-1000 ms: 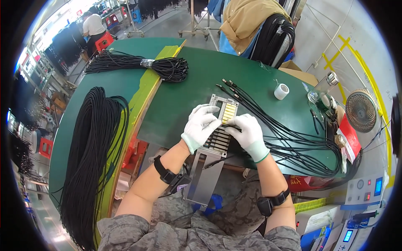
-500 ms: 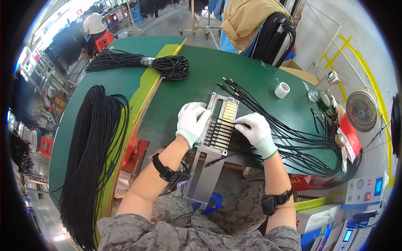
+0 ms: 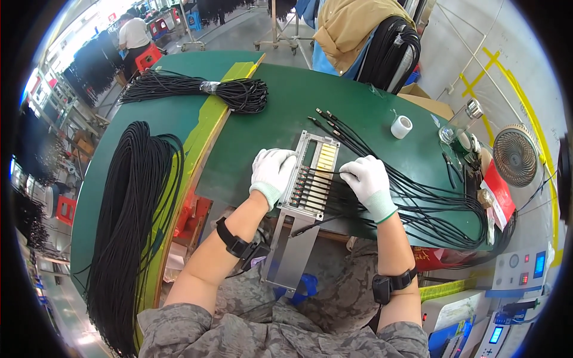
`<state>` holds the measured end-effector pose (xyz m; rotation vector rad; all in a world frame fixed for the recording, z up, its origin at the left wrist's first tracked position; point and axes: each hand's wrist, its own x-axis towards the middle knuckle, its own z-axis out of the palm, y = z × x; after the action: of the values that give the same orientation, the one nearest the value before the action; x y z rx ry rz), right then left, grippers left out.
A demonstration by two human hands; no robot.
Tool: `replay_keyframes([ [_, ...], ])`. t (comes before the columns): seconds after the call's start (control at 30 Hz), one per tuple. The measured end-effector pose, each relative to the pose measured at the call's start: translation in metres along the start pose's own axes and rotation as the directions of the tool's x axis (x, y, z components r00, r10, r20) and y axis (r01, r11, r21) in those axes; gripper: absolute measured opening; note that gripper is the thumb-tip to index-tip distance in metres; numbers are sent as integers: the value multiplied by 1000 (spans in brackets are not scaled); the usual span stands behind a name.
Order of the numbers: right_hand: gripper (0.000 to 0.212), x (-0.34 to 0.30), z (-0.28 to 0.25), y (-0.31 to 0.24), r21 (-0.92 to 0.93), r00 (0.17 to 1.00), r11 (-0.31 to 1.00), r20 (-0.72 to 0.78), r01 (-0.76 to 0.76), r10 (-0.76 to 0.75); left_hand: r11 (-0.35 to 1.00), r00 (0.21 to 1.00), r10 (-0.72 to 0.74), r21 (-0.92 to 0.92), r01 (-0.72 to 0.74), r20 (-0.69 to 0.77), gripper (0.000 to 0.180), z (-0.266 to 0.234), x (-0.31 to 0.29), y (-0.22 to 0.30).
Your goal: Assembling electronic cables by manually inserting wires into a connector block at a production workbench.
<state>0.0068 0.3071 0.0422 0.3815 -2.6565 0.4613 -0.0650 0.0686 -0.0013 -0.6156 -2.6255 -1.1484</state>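
A metal fixture [image 3: 307,141] lies slanted on the green table between my hands, its long plate reaching past the front edge. Black cables sit side by side in its lower slots, and pale yellow slots [image 3: 327,153] show above them. My right hand [image 3: 367,182], in a white glove, is closed with thumb and fingers on a black cable [image 3: 322,172] running across the fixture. At the fixture's left side, my gloved left hand [image 3: 273,172] has its fingers curled against the edge by the cable ends; what they hold is hidden.
Loose black cables [image 3: 418,185] curve over the right side. Two cable bundles [image 3: 134,197] lie left, near a yellow-green strip [image 3: 209,122]. A white roll [image 3: 401,127], pliers [image 3: 452,170] and a small fan [image 3: 515,156] stand right. Another person [image 3: 134,36] sits far off.
My left hand has drawn back slightly to the left from the cable ends. My right hand has shifted a little right and up, away from the fixture's right edge.
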Motion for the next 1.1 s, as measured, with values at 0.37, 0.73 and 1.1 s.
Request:
replay_keyframes([
  [0.37, 12, 5, 13, 8, -7, 997, 997, -7, -83, 83, 898, 928, 275, 279, -341, 250, 29, 3, -6, 36],
  [0.73, 12, 30, 24, 46, -282, 948, 921, 95, -268, 305, 948, 916, 198, 169, -270, 350, 29, 9, 0, 24],
  [1.1, 14, 23, -6, 10, 141, 999, 990, 29, 30, -35, 963, 989, 145, -236, -132, 37, 23, 8, 18, 24],
])
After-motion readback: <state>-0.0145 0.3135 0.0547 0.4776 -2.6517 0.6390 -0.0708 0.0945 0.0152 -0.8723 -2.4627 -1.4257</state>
